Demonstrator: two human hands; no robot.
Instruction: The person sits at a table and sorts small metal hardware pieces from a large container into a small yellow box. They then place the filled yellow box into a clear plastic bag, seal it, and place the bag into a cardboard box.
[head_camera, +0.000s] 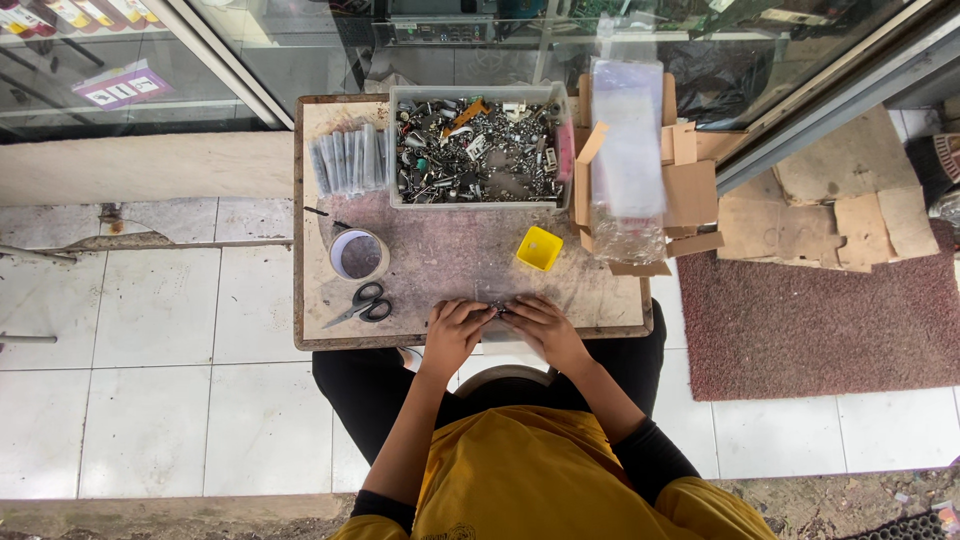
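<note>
Bag (498, 297) at lower centre lies flat on the table (440, 260); your left hand (457, 327) and right hand (540, 325) pinch its near edge together, keeping it steady.

I see both hands meeting at the desk's (420, 270) near edge, left hand (455, 330) touching right hand (540, 330). Scissors (365, 303) lie left of them, tape roll (359, 254) just behind the scissors. Small cup (539, 248) sits behind the right hand. Parts bin (478, 150) at far edge, cardboard stack (640, 180) right of it.
</note>
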